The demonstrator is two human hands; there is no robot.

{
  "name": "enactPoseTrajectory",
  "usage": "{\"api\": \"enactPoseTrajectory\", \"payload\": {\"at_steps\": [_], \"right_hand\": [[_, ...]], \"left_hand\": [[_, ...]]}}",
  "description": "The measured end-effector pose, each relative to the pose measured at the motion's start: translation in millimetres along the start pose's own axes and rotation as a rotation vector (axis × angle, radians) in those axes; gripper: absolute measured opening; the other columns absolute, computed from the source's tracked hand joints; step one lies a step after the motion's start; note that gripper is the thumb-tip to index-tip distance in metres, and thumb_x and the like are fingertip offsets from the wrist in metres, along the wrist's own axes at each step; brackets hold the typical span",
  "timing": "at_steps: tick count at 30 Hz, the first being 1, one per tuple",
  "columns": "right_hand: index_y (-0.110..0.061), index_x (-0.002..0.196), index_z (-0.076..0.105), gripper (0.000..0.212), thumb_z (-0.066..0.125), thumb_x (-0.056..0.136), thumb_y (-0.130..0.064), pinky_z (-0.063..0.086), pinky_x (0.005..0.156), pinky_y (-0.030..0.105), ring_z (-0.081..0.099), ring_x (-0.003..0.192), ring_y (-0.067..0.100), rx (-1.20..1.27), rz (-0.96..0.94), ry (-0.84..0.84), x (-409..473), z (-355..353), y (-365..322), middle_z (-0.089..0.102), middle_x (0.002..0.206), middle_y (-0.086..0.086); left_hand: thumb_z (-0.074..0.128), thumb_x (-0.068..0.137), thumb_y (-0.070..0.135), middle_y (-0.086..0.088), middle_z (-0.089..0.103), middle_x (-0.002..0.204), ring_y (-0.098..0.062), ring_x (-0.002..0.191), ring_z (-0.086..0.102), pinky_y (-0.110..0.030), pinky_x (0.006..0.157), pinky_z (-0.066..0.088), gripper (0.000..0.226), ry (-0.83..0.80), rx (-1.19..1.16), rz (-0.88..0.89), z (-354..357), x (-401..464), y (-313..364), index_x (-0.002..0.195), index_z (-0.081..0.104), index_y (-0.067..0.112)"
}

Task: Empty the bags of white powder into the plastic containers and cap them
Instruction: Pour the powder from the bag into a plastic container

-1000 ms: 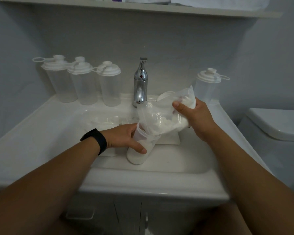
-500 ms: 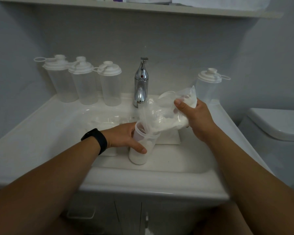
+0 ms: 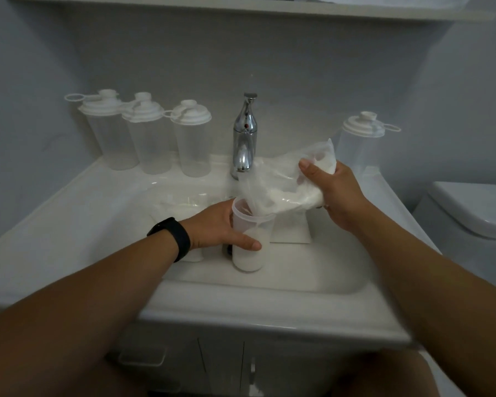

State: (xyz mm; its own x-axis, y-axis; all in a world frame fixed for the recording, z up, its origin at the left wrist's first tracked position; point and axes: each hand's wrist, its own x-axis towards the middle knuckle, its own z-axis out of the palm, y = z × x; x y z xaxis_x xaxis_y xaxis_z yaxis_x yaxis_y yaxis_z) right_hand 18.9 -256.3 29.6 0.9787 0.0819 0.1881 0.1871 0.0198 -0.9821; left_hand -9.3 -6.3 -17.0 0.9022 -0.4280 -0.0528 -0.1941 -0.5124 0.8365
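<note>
An uncapped clear plastic container [image 3: 251, 247] stands in the sink basin, more than half full of white powder. My left hand [image 3: 216, 227] grips its side, thumb across the front. My right hand [image 3: 331, 190] holds a clear plastic bag of white powder [image 3: 281, 190] tilted, its mouth tucked into the container's rim. Three capped empty containers [image 3: 146, 138] stand in a row at the back left of the sink, and one more capped container [image 3: 358, 144] at the back right. Further bags of powder [image 3: 181, 207] lie in the basin behind my left hand.
A chrome tap [image 3: 244, 138] rises at the back of the white sink [image 3: 69, 224], just behind the bag. A toilet cistern [image 3: 476, 210] stands to the right. A shelf [image 3: 241, 7] runs overhead. Cabinet doors [image 3: 226, 365] are below the sink.
The container has come from a lean to nearly upright. The powder level in it has risen and the bag has slackened and lowered slightly.
</note>
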Motion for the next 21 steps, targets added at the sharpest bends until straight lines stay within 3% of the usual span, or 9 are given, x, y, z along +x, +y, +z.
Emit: {"api": "enactPoseTrajectory", "payload": {"at_steps": [5,8,11,15,18,21], "right_hand": [[-0.014,0.095,0.069,0.030,0.074,0.082,-0.041,0.051,0.060,0.032,0.068,0.072,0.020,-0.011,-0.009,-0.070,23,0,-12,0.071,0.080,0.002],[-0.012,0.103,0.070,0.037,0.078,0.081,-0.040,0.057,0.068,0.038,0.071,0.084,0.028,0.053,0.021,-0.058,32,-7,-1,0.073,0.091,0.009],[-0.014,0.103,0.070,0.032,0.080,0.083,-0.037,0.055,0.076,0.042,0.069,0.088,0.031,0.081,0.046,-0.047,35,-19,12,0.072,0.093,0.011],[-0.014,0.095,0.069,0.030,0.074,0.080,-0.040,0.057,0.069,0.036,0.070,0.083,0.026,0.113,0.043,-0.006,37,-33,22,0.072,0.086,0.008],[-0.013,0.103,0.070,0.037,0.071,0.079,-0.041,0.056,0.075,0.040,0.071,0.085,0.026,0.138,0.027,0.030,38,-33,23,0.073,0.090,0.009],[-0.008,0.113,0.069,0.047,0.071,0.079,-0.041,0.057,0.078,0.044,0.073,0.091,0.030,0.149,0.020,0.053,42,-29,32,0.075,0.098,0.013]], "left_hand": [[0.094,0.072,0.029,0.020,0.068,0.126,0.008,0.111,0.064,-0.014,0.092,0.052,0.074,0.148,-0.103,0.016,5,10,-3,0.135,0.056,0.034],[0.094,0.067,0.037,0.023,0.067,0.125,0.008,0.112,0.063,-0.014,0.091,0.051,0.076,0.199,-0.082,0.041,10,18,-7,0.132,0.054,0.041],[0.092,0.063,0.043,0.025,0.067,0.125,0.007,0.114,0.063,-0.018,0.095,0.052,0.078,0.210,-0.100,0.072,16,25,-5,0.129,0.052,0.046],[0.093,0.066,0.043,0.034,0.063,0.124,0.009,0.116,0.061,-0.013,0.094,0.051,0.077,0.203,-0.071,0.143,23,38,3,0.129,0.051,0.048],[0.093,0.067,0.046,0.028,0.066,0.124,0.004,0.116,0.063,-0.019,0.095,0.053,0.072,0.182,-0.086,0.179,21,47,4,0.129,0.055,0.041],[0.090,0.064,0.041,0.038,0.065,0.117,0.010,0.112,0.063,-0.010,0.090,0.050,0.067,0.133,-0.092,0.211,14,50,-2,0.122,0.055,0.043]]}}
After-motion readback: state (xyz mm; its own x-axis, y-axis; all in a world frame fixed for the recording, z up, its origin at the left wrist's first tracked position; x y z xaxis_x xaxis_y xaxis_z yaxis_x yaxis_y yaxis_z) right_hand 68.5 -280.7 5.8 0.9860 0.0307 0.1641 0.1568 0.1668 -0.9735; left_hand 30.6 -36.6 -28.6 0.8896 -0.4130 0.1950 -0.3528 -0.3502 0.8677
